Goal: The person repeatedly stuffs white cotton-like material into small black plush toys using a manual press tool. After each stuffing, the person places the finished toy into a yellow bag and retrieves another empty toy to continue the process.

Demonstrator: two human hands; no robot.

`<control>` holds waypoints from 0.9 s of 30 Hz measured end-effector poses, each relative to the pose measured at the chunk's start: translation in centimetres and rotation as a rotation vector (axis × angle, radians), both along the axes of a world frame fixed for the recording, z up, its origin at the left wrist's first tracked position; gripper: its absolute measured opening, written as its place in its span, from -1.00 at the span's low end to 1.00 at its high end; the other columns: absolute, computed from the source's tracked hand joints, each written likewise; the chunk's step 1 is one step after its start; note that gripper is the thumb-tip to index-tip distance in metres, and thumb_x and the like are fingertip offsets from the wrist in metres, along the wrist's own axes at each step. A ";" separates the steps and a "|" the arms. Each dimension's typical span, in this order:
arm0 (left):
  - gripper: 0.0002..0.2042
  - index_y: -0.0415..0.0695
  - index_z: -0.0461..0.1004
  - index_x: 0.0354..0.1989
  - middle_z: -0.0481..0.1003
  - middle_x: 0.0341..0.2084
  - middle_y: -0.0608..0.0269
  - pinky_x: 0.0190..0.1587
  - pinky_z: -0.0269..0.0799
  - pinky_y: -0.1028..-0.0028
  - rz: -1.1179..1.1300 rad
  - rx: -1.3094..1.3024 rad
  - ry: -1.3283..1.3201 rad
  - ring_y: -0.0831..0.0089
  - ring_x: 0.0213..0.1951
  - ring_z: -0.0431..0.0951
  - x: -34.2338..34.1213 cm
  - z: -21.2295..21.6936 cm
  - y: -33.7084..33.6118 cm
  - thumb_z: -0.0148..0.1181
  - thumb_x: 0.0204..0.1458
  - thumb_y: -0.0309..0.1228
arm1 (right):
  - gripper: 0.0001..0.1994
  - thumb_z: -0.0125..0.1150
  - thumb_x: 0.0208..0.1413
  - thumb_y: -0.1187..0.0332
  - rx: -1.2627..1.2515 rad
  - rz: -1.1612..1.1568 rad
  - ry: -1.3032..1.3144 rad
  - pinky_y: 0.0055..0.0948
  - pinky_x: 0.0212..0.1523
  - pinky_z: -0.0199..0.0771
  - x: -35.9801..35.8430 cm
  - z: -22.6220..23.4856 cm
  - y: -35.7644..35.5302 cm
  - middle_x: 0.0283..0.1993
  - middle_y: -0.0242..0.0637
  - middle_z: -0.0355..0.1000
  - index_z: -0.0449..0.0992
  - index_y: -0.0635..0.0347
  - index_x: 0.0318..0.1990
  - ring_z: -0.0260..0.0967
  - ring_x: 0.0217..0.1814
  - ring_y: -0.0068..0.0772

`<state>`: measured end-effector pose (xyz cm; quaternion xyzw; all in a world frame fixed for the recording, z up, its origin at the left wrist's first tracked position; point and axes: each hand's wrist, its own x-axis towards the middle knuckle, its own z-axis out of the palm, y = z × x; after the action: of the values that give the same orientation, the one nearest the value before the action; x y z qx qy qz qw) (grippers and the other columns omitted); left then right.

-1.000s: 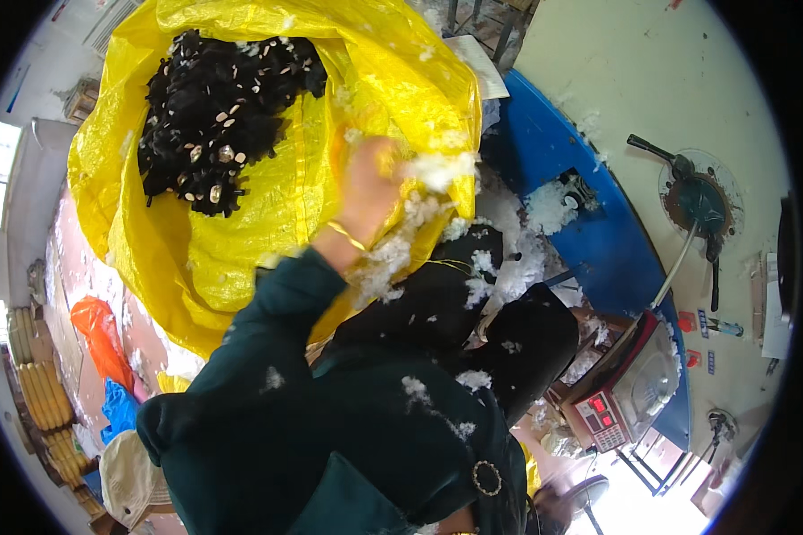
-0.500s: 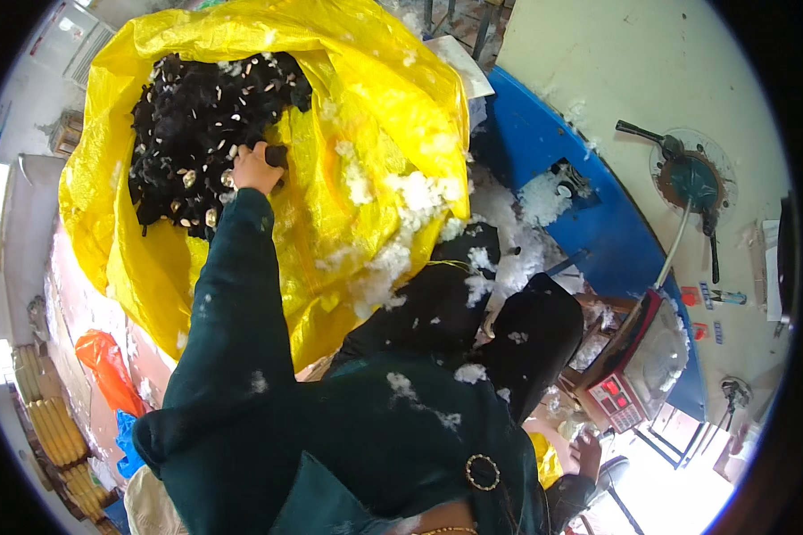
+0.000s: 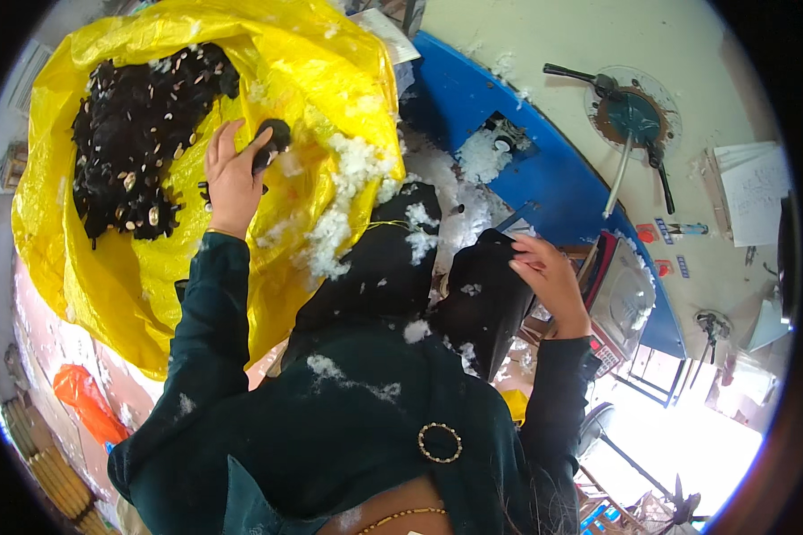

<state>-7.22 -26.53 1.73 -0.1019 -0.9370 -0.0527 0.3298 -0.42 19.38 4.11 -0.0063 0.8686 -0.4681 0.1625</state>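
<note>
My left hand (image 3: 230,178) is raised inside a big yellow plastic bag (image 3: 330,71) and grips a small black fabric piece (image 3: 273,141). Just left of it lies a heap of several black fabric pieces (image 3: 134,134) flecked with pale bits. White fluffy stuffing (image 3: 348,192) clings to the bag's right wall and spills over my lap. My right hand (image 3: 549,283) curls its fingers over the top edge of a black fabric cover (image 3: 477,299) that rests on my knee.
A blue bench (image 3: 544,178) with white fluff on it curves along the right. Beyond it stand a round floor device with a long handle (image 3: 629,111), a red-and-grey box machine (image 3: 623,294) and paper sheets (image 3: 751,192). An orange bag (image 3: 85,397) lies low on the left.
My left hand left the white stuffing at the bag's right side, reached into the black heap, and now pulls back with a black piece. My right hand has come into view on the black cover.
</note>
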 end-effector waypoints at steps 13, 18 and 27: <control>-0.72 -0.20 0.48 -0.28 0.46 -0.38 0.13 -0.24 0.36 0.31 -0.827 0.666 -0.051 0.18 -0.31 0.46 0.9 5.3 19.9 0.36 -0.22 -0.45 | -0.58 0.46 -0.23 0.30 -0.018 -0.091 0.450 -0.39 -0.21 0.42 -1.1 1.6 -8.5 -0.31 -0.16 0.42 0.45 0.32 -0.22 0.43 -0.25 -0.23; -0.45 -0.23 0.20 0.15 0.32 -0.01 0.20 0.10 0.31 0.42 -0.825 1.581 -1.074 0.43 0.01 0.36 3.6 -0.3 24.2 0.31 -0.01 -0.47 | -0.64 0.34 -0.28 0.46 0.171 -0.445 0.699 -0.24 -0.16 0.43 -0.5 -1.2 -7.2 -0.23 -0.06 0.40 0.43 0.30 -0.22 0.40 -0.17 0.06; -0.58 -0.17 0.21 0.21 0.32 0.08 0.24 0.18 0.16 0.52 -0.938 1.553 -1.099 0.52 0.09 0.29 2.5 1.7 27.7 -0.13 0.28 -0.19 | -0.86 0.22 0.09 0.48 -0.526 -0.318 0.199 -0.60 -0.32 0.33 0.3 -0.5 -4.0 -0.35 -0.41 0.39 0.42 0.32 -0.24 0.30 -0.32 -0.67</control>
<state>-4.68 1.20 3.44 -0.1770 -0.5338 -0.7976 -0.2180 -0.11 15.40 3.64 0.0419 0.7196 -0.6932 -0.0056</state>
